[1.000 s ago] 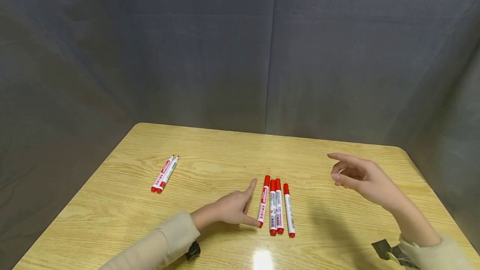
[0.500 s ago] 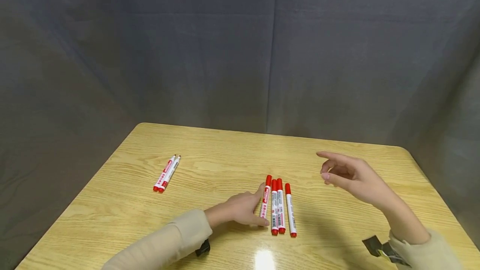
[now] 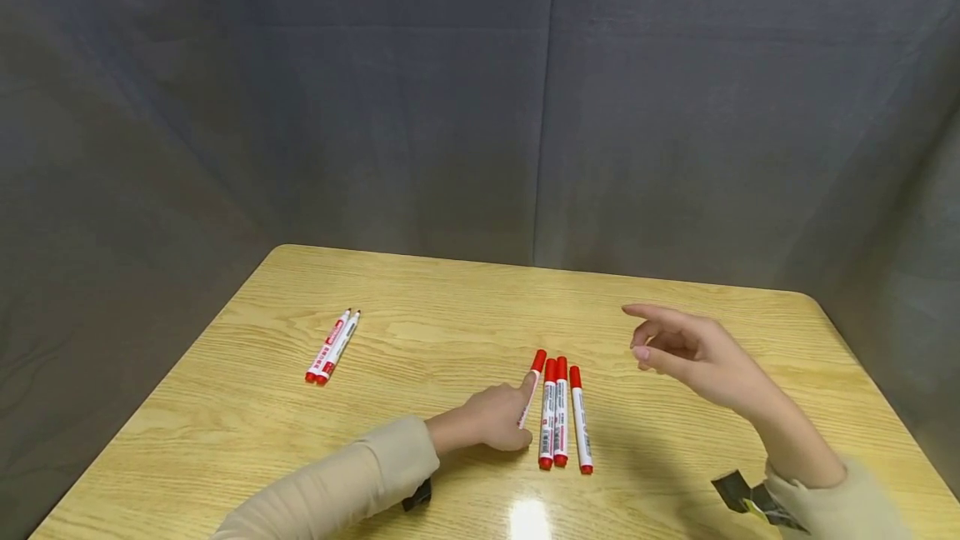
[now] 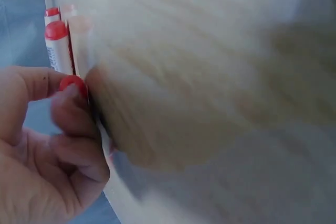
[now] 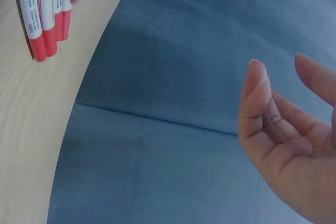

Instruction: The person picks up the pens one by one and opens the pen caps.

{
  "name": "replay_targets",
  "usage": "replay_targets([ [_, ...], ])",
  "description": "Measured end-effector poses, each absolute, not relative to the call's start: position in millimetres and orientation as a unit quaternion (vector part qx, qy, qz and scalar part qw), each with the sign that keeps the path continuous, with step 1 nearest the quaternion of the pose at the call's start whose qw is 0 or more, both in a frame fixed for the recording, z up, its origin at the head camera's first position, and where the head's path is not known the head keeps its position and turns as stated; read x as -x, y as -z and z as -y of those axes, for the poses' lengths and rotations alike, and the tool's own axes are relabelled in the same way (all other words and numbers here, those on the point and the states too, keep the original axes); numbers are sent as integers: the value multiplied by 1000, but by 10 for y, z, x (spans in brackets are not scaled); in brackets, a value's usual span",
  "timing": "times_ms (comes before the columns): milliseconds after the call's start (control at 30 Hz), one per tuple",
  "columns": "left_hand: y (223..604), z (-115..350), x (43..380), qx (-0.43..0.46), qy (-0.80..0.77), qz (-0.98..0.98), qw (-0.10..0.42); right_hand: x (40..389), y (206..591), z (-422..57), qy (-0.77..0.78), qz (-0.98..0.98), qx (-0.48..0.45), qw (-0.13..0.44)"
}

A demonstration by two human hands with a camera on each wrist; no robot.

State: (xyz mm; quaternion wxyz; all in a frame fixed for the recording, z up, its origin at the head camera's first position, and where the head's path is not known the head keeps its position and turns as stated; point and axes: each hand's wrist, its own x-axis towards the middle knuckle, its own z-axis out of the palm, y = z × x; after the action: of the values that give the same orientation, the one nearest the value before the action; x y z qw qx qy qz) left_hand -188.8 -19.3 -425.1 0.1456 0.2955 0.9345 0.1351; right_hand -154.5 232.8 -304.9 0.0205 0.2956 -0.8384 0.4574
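My left hand [image 3: 498, 418] pinches a red-capped white marker [image 3: 529, 398] on the table, with the thumb near its lower end and a finger along its upper part. In the left wrist view the thumb and fingers close round the marker's red end [image 4: 73, 83]. Just right of it lie three more markers: two side by side, the left one [image 3: 549, 415] touching its neighbour [image 3: 561, 413], and a thinner one [image 3: 581, 422] slightly apart. My right hand [image 3: 693, 357] hovers over the table's right side, its fingers loosely bent and holding nothing.
Two white markers [image 3: 334, 347] lie together at the table's left, their dark tips pointing away and red ends towards me. The wood-grain table [image 3: 450, 307] has a far edge in front of a grey curtain [image 3: 420, 107].
My left hand has moved right onto the leftmost marker of the row and its fingers have closed on it. My right hand has drifted left a little.
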Motion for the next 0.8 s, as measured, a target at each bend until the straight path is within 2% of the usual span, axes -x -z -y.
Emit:
replay_targets([
  [333, 4317, 230, 1914, -319, -256, -905, 114, 1651, 3232, -2285, -489, 825, -283, -10],
  [633, 4201, 323, 1907, -325, -363, -869, 90, 1776, 3466, -2254, -501, 829, -242, -51],
  [800, 4111, 330, 1860, -316, -388, -862, 76, 1835, 3565, -2212, -493, 838, -230, -49],
])
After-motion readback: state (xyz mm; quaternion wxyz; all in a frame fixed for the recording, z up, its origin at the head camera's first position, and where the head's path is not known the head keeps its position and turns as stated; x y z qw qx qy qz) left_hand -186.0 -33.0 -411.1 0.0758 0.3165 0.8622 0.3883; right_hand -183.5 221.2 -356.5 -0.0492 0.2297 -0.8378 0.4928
